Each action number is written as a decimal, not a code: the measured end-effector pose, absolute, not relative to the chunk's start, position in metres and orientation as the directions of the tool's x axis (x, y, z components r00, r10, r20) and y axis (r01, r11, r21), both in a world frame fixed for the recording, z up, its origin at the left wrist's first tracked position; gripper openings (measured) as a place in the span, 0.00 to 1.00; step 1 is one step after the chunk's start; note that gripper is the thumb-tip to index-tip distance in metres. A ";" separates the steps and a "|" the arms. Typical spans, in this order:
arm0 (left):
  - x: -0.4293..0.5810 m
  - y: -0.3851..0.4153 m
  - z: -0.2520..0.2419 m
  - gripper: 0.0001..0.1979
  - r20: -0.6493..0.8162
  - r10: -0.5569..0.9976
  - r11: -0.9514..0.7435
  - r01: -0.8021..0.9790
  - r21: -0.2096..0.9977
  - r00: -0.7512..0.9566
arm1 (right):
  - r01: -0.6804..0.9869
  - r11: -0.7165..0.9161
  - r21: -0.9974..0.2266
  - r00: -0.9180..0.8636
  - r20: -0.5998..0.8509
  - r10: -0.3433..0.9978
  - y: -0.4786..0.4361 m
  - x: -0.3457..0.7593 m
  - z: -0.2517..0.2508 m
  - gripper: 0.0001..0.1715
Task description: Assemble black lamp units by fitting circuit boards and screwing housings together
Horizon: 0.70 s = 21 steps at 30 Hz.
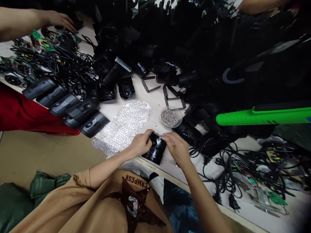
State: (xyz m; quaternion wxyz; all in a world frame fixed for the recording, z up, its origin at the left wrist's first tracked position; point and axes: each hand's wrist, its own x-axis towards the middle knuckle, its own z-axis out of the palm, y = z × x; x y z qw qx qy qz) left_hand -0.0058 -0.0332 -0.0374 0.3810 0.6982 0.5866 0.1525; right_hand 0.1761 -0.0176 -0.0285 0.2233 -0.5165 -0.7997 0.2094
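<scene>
Gripping a glossy black cylinder [155,149] with left hand [140,144] and right hand [178,149].

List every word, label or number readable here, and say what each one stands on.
"CAMPEON": printed on the tan shirt, upside down in this view, just above the sequin star.
Silver sequin shape on the star: cannot be read as a letter or number.
Green circuit boards: markings too small to read.
Bright green bar: dark marks too blurred to read.
</scene>
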 end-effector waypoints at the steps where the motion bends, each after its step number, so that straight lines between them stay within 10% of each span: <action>1: -0.006 -0.033 -0.038 0.21 -0.231 0.936 -0.024 0.704 0.710 0.265 | 0.764 0.406 -0.502 -0.384 0.151 0.911 -0.018 0.177 -0.025 0.13; 6: -0.006 -0.032 -0.042 0.22 -0.207 0.938 -0.045 0.688 0.724 0.280 | 0.846 0.462 -0.267 -0.441 0.139 0.887 -0.016 0.173 -0.023 0.16; 16: -0.007 -0.029 -0.050 0.21 -0.203 0.948 -0.004 0.645 0.764 0.246 | 0.828 0.266 -0.494 -0.202 0.180 0.963 -0.031 0.179 -0.019 0.16; 21: 0.004 -0.031 -0.054 0.24 -0.172 0.952 -0.028 0.634 0.773 0.252 | 0.825 -0.034 -0.564 0.208 0.247 0.946 -0.047 0.289 -0.004 0.19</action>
